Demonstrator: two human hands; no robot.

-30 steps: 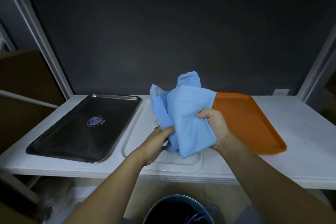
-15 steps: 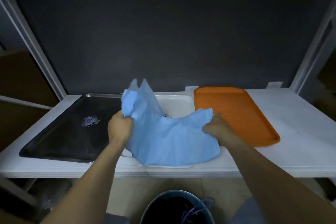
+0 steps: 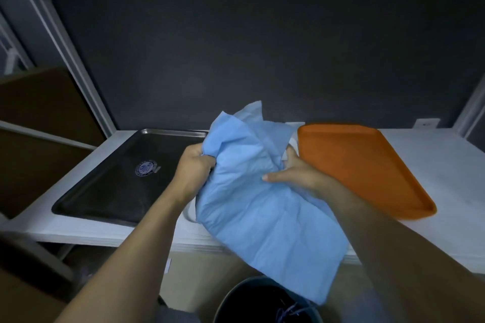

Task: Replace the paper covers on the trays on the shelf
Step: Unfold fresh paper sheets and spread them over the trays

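A crumpled light blue paper cover [image 3: 262, 207] is lifted off the middle white tray [image 3: 189, 214], which it hides almost fully. My left hand [image 3: 195, 168] grips a bunched upper left part of the paper. My right hand [image 3: 294, 174] holds its right side, thumb laid across the front. The sheet's lower end hangs past the shelf's front edge, above a dark bin [image 3: 265, 301]. A bare steel tray [image 3: 126, 176] with a round blue emblem lies to the left. A bare orange tray [image 3: 367, 165] lies to the right.
The trays sit on a white shelf [image 3: 451, 181] backed by a dark panel, with white uprights at both sides. A wall socket [image 3: 426, 122] is at the back right. Brown cardboard boxes [image 3: 39, 123] stand to the left. The bin on the floor holds some blue scraps.
The paper was spread low between my hands half a second ago. Now both hands have come closer together, bunching it, and its lower end has swung out over the bin.
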